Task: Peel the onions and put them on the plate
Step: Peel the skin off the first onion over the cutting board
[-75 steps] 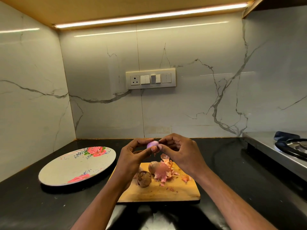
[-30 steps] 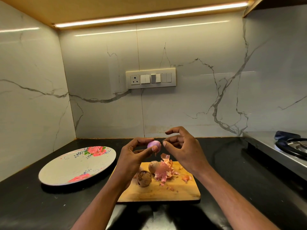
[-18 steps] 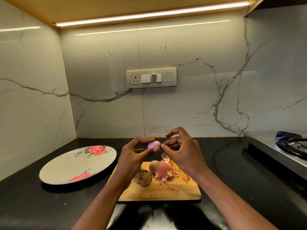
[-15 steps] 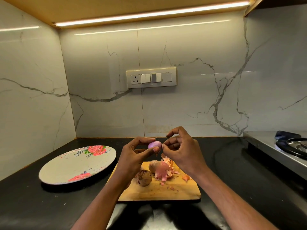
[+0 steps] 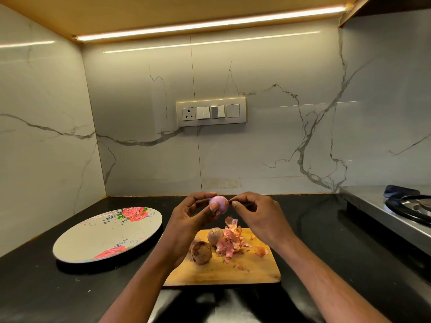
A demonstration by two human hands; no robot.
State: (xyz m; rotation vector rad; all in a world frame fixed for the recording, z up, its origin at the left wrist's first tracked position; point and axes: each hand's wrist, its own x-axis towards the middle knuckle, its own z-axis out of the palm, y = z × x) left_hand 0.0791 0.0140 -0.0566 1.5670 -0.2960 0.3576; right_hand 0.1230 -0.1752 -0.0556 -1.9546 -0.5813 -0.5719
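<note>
Your left hand (image 5: 186,217) holds the peeled onion (image 5: 218,204) up over the far edge of the cutting board (image 5: 233,271), thumb & fingers (image 5: 213,208) curled round it. Your right hand (image 5: 258,213) is just beside it, fingers narrow, tips pinched at the onion's right side; can't tell if they've got a bit of skin. On the board: two unpeeled onions (image 5: 201,252) touching, w/ a pile of pink skins (image 5: 229,243) next to them. Floral plate (image 5: 77,243) sits on the black worktop (image 5: 30,287) left of the board, apart from it. Stove (image 5: 396,210) at far right.
</note>
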